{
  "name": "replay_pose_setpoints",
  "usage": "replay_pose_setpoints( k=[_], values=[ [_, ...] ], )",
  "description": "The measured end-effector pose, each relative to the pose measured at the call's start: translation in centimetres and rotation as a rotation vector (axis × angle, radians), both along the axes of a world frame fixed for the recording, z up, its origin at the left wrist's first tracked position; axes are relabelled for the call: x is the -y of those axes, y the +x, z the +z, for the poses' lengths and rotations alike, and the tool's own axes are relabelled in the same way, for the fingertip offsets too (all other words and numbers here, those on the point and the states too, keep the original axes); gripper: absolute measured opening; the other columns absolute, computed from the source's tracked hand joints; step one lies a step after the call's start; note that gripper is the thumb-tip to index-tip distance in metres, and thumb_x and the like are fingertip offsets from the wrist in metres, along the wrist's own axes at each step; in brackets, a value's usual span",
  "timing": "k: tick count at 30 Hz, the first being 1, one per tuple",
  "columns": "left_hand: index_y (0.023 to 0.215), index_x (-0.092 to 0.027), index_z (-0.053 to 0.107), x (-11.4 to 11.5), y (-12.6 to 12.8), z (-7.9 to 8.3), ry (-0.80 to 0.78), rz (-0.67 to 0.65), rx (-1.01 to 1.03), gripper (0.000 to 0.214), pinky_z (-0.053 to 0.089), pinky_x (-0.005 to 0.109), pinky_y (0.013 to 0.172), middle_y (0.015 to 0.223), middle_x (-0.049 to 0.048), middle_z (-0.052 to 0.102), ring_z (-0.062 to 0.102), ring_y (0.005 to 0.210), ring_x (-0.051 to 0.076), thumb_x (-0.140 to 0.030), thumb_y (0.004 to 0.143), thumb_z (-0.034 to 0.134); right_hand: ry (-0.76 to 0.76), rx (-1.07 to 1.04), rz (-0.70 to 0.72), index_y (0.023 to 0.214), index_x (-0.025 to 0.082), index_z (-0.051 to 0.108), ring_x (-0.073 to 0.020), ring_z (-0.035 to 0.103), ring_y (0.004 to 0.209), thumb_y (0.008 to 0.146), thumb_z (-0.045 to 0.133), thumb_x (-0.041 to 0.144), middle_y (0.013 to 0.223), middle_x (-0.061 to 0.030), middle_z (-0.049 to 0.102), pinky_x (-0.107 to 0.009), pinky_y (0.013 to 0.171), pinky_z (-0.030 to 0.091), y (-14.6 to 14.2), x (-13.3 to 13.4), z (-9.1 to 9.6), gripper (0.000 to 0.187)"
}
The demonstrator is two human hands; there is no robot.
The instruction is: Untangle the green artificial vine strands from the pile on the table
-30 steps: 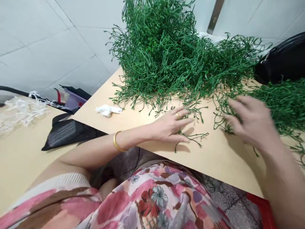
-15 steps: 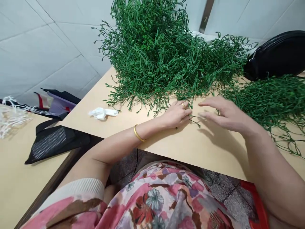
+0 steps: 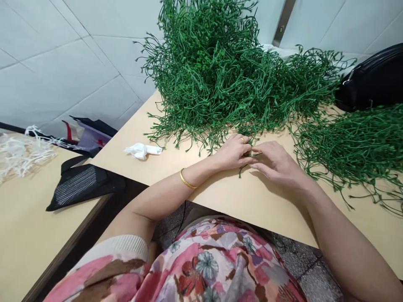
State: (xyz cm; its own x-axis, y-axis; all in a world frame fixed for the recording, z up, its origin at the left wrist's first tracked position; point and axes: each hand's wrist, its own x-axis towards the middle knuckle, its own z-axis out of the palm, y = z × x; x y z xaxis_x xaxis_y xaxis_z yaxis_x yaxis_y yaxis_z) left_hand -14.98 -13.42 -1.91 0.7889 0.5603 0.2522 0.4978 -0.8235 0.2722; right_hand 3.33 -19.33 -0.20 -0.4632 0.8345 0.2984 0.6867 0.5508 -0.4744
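My left hand (image 3: pixel 234 152) rests on the table with its fingers closed on a thin green plastic stem (image 3: pixel 242 171), whose short end hangs out below the fingers. Against those fingertips, my right hand (image 3: pixel 272 163) bends its thumb and forefinger round the same stem; the exact contact is partly hidden. Just beyond both hands rises a large heap of green plastic stems (image 3: pixel 214 79) with small forked tips. A second, lower pile of green stems (image 3: pixel 352 144) spreads to the right of my right hand.
A crumpled white wrapper (image 3: pixel 140 151) lies left on the table (image 3: pixel 176 176). At the back right stands a glossy black object (image 3: pixel 373 77). On a lower surface at left are a black mesh pouch (image 3: pixel 75 186) and white branching strands (image 3: pixel 27 153). A tiled wall (image 3: pixel 103 67) closes the back.
My right hand has moved left, from apart to touching my left hand's fingertips, and its fingers have closed in. The stem end now points downward. The view has shifted slightly.
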Motion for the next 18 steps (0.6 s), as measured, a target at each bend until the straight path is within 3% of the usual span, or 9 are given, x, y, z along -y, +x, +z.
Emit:
replay_pose_setpoints(
  k=[2, 4, 8, 11, 14, 18],
  values=[
    [0.083, -0.015, 0.063, 0.0, -0.1, 0.1, -0.010, -0.012, -0.001, 0.038, 0.032, 0.033, 0.081, 0.085, 0.0078, 0.053, 0.045, 0.084, 0.019, -0.048, 0.084, 0.045, -0.044, 0.057, 0.013, 0.087, 0.018, 0.063, -0.0202, 0.050, 0.077, 0.083, 0.052, 0.031, 0.077, -0.0062, 0.062, -0.035, 0.075, 0.037, -0.4, 0.2, -0.3, 0.017],
    [0.084, -0.015, 0.062, -0.1, -0.3, 0.2, -0.017, -0.027, -0.003, 0.043, 0.033, 0.033, 0.080, 0.084, 0.0075, 0.052, 0.045, 0.084, 0.019, -0.054, 0.081, 0.046, -0.143, 0.006, 0.015, 0.072, 0.018, 0.061, -0.0158, 0.046, 0.064, 0.085, 0.047, 0.031, 0.061, -0.0021, 0.055, -0.030, 0.065, 0.035, -0.3, 0.3, -0.2, 0.023],
    [0.095, -0.014, 0.060, 0.0, -0.5, 0.6, 0.024, -0.046, -0.011, 0.056, 0.034, 0.036, 0.083, 0.084, 0.0076, 0.053, 0.045, 0.085, 0.021, -0.065, 0.074, 0.048, -0.298, -0.323, -0.116, 0.068, 0.018, 0.061, -0.0113, 0.044, 0.058, 0.085, 0.050, 0.034, 0.062, 0.0002, 0.054, -0.025, 0.054, 0.031, 1.3, 0.3, 0.6, 0.026],
    [0.107, -0.013, 0.057, 0.1, -0.4, 0.6, 0.049, -0.045, -0.016, 0.048, 0.036, 0.038, 0.088, 0.090, 0.0102, 0.057, 0.048, 0.091, 0.022, -0.052, 0.081, 0.048, -0.287, -0.554, -0.236, 0.072, 0.018, 0.066, -0.0101, 0.042, 0.055, 0.081, 0.057, 0.035, 0.058, 0.0014, 0.051, -0.025, 0.053, 0.032, 2.8, -0.1, 0.9, 0.021],
    [0.120, -0.012, 0.050, 0.1, -0.3, 0.4, 0.065, -0.004, 0.070, 0.042, 0.038, 0.038, 0.093, 0.112, 0.0153, 0.055, 0.047, 0.108, 0.024, -0.035, 0.085, 0.045, -0.278, -0.798, -0.269, 0.071, 0.018, 0.066, -0.0087, 0.035, 0.048, 0.078, 0.061, 0.037, 0.048, 0.0044, 0.040, -0.026, 0.053, 0.033, 3.9, -0.5, 0.9, 0.021],
    [0.126, -0.010, 0.045, 0.3, -0.4, 0.9, 0.116, 0.102, 0.240, 0.054, 0.037, 0.042, 0.099, 0.133, 0.0207, 0.042, 0.039, 0.122, 0.027, -0.034, 0.080, 0.054, -0.220, -1.040, -0.294, 0.069, 0.019, 0.066, -0.0082, 0.033, 0.045, 0.075, 0.065, 0.038, 0.042, 0.0068, 0.031, -0.027, 0.053, 0.035, 4.7, -1.0, 1.1, 0.020]
  ],
)
